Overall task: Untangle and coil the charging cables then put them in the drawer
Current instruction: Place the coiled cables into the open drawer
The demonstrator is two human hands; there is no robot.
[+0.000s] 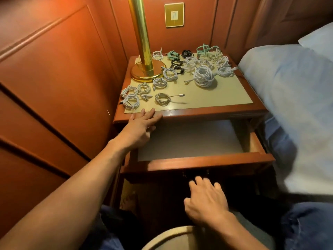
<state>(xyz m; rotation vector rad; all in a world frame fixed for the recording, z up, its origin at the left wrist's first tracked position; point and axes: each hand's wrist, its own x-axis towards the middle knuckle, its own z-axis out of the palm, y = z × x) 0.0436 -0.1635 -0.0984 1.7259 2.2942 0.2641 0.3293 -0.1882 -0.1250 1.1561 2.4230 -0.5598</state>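
Our right hand hangs below the open drawer, fingers slack. Our left hand touches the surface, fingers straight.

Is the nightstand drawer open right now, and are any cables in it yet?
Open: the drawer is pulled out below the tabletop, its pale bottom bare where visible. The coiled cables lie on top.

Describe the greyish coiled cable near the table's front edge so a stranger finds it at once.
Start at the round brass lamp base on the wooden bedside table. Come forward to the white coils by the front edge. The greyish coiled cable lies right of them, duller, its straight tail and plug pointing right.
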